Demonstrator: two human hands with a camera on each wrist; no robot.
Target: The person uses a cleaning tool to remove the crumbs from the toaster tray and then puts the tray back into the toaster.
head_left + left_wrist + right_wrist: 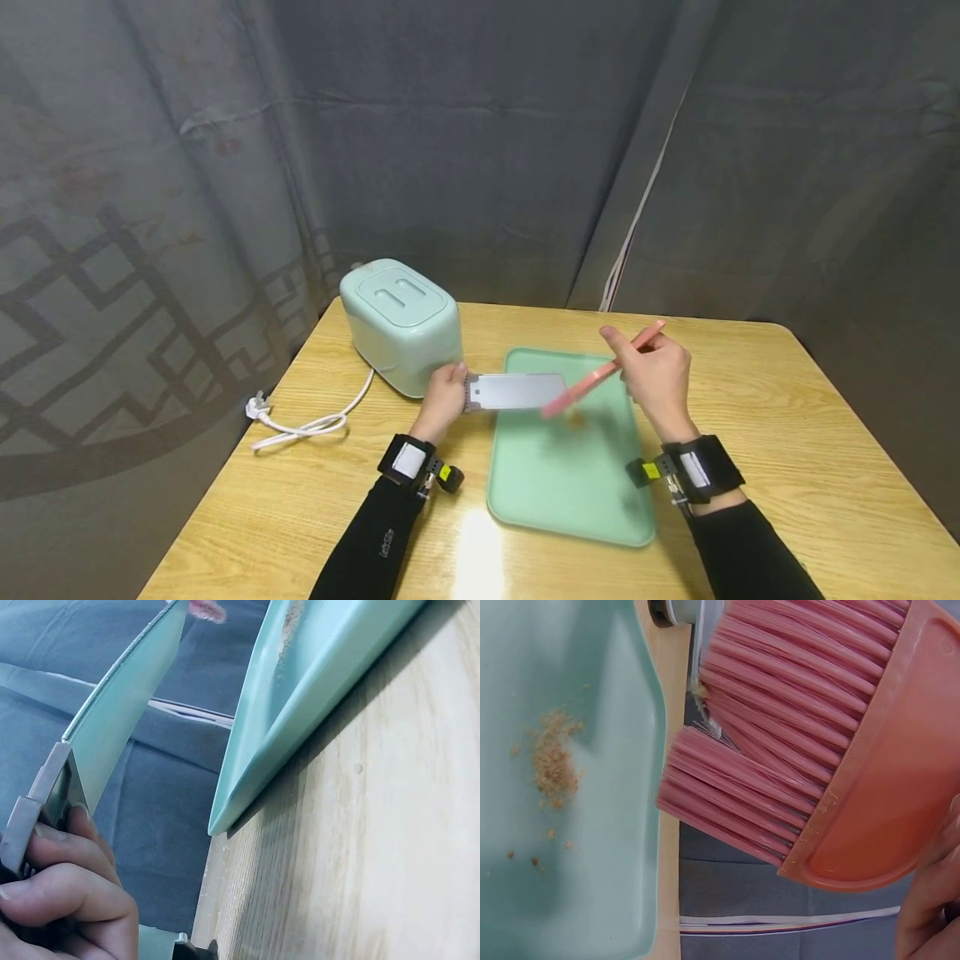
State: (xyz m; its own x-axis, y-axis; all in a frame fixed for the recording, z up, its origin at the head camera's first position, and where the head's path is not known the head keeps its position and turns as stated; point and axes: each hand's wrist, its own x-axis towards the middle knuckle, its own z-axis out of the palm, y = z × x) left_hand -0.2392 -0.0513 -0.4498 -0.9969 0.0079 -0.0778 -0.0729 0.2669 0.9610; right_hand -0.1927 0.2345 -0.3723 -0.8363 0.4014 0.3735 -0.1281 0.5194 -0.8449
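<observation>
My left hand (pixel 444 398) grips the end of a flat metal crumb tray (pixel 517 392), fingers curled round its dark grey handle in the left wrist view. The crumb tray is held over the upper left of a mint-green serving tray (pixel 570 483). In my right hand (pixel 658 375) is a pink brush (pixel 600 377), held by its orange-pink body. Its bristles (pixel 780 697) are at the crumb tray's free end, with a few crumbs on them. A small heap of brown crumbs (pixel 555 761) lies on the serving tray below.
A mint-green toaster (pixel 405 325) stands at the back left, close beside my left hand. Its white power cord (pixel 322 425) and plug (pixel 257 407) lie on the wooden table (pixel 750 417). Grey curtains (pixel 480 167) hang behind the table.
</observation>
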